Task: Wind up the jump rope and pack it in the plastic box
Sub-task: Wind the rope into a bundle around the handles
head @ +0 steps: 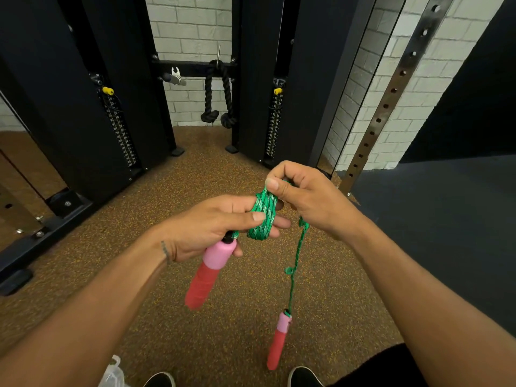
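While rope [262, 216] coils round left hand [206, 227], right hand [304, 199] pinching above.

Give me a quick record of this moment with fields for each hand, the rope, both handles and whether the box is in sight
left hand: holds the wound coil and upper handle
right hand: pinches the rope at the coil's top
rope: green, mostly wound around left fingers, one strand hanging
upper handle: pink and red, below left palm
lower handle: dangling on the strand
plastic box: not clearly visible
floor: speckled brown
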The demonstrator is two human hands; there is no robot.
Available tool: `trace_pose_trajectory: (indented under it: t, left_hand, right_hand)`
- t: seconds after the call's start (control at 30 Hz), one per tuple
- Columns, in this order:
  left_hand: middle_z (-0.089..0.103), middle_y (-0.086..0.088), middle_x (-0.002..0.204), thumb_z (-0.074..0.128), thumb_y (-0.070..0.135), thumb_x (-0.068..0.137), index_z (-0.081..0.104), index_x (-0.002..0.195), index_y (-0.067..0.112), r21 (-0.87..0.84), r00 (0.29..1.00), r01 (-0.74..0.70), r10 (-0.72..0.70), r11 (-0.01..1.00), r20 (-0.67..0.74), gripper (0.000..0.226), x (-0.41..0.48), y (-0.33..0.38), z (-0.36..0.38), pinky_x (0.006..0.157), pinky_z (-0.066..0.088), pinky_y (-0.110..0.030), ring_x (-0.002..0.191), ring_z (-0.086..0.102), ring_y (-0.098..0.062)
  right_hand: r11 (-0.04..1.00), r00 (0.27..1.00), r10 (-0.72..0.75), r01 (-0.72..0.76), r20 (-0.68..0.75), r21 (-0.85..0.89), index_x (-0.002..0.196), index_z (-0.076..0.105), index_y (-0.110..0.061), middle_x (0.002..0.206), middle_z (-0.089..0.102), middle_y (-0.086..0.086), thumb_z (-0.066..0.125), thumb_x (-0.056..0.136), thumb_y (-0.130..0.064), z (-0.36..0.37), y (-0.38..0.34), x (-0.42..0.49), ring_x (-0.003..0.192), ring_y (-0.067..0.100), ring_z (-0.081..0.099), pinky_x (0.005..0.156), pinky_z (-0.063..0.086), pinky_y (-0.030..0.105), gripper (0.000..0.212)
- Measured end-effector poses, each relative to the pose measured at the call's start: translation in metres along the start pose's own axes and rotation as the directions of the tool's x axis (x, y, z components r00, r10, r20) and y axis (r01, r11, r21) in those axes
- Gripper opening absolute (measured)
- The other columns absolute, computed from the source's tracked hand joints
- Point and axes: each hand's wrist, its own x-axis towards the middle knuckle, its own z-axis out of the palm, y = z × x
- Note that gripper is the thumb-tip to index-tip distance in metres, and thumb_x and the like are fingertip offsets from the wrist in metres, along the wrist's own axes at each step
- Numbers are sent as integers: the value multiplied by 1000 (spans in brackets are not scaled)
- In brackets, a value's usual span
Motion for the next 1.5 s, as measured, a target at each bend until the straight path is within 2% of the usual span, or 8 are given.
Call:
trace_pose_trajectory:
  t: [0.43,0.63,0.77,0.87,0.97,1.13,1.3,1.5]
  left_hand:
    - [72,-6,121,51,25,93,62,129,17,-262,990,-137,125,955,-61,39,1,-4,-3,53,52,-20,95,69,-7]
    - [71,-18,117,46,25,95,69,120,10,-330,991,-130,122,935,-47,37,2,-5,-4,47,49,-22,84,70,-10]
    - [74,-16,105,46,24,93,66,119,4,-354,979,-191,150,916,-140,39,5,-3,-5,43,48,-22,74,69,-11]
    - [75,-8,110,45,26,95,65,124,10,-367,966,-230,168,901,-195,39,5,-3,-5,46,49,-21,78,68,-7]
    - [66,-7,133,45,22,93,55,137,12,-385,974,-218,174,897,-147,46,3,-3,-5,53,52,-22,99,67,-7]
    - [60,-1,141,46,0,84,45,143,12,-416,935,-334,241,846,-259,61,4,-1,-11,52,52,-17,115,63,-5]
    - [66,9,132,39,-11,92,45,142,19,-186,885,-276,174,943,-433,58,-2,2,-31,53,52,-18,115,65,-10]
    - [65,8,101,59,5,91,53,125,26,252,982,-47,91,967,-166,40,3,-14,-16,65,51,-29,80,62,-9]
  right_hand:
    - [933,937,278,-316,213,171,106,73,-33,81,61,2,43,106,-22,5,21,5,59,6,44,59,40,23,31]
    - [934,928,322,-344,188,96,89,75,-44,85,66,4,43,105,-14,14,17,1,73,21,46,64,43,28,47]
    - [948,944,308,-315,122,51,120,66,-17,86,61,7,46,104,-31,9,21,6,69,18,46,59,42,25,29]
    - [936,926,346,-351,151,10,115,63,-5,67,51,-6,50,99,-41,10,26,6,58,8,47,62,45,28,42]
    - [928,909,368,-370,196,-27,88,64,-16,62,51,-8,46,103,-33,15,27,5,59,9,50,67,45,33,29]
    - [881,824,403,-467,398,73,89,59,-20,64,50,-7,48,101,-39,19,17,0,60,10,50,65,45,29,25]
    - [921,748,335,-388,573,-32,93,59,-22,66,45,-9,45,104,-31,27,0,-10,55,4,39,55,34,24,19]
    - [988,892,143,-106,429,-109,86,64,-18,63,53,-23,49,102,-32,15,-29,-8,56,-5,47,55,36,9,26]
